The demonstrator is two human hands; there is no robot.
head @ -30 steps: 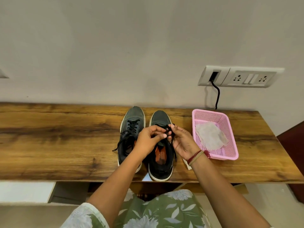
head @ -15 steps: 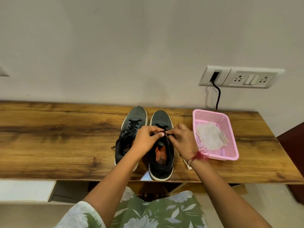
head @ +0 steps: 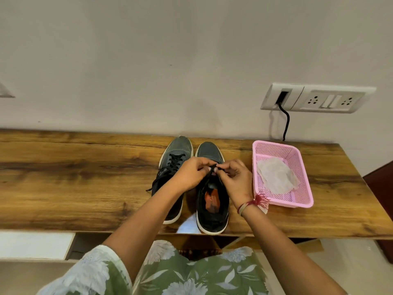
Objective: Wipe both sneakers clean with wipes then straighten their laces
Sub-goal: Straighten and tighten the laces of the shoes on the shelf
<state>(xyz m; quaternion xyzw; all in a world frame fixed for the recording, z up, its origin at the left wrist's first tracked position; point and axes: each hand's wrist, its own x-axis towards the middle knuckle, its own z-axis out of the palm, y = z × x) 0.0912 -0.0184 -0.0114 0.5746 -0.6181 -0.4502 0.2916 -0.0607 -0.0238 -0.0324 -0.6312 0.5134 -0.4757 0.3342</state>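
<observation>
Pinching one black lace between curled fingertips, the left hand and right hand met over the right-side sneaker. It and the left-side sneaker, two dark, matte shoes with white soles, stood side by side on the grained wooden shelf. Beside them, a pink perforated plastic basket held one crumpled white wipe.

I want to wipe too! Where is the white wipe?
In the head view, the white wipe lies inside the pink basket, on the wooden table just right of the right sneaker.
</observation>
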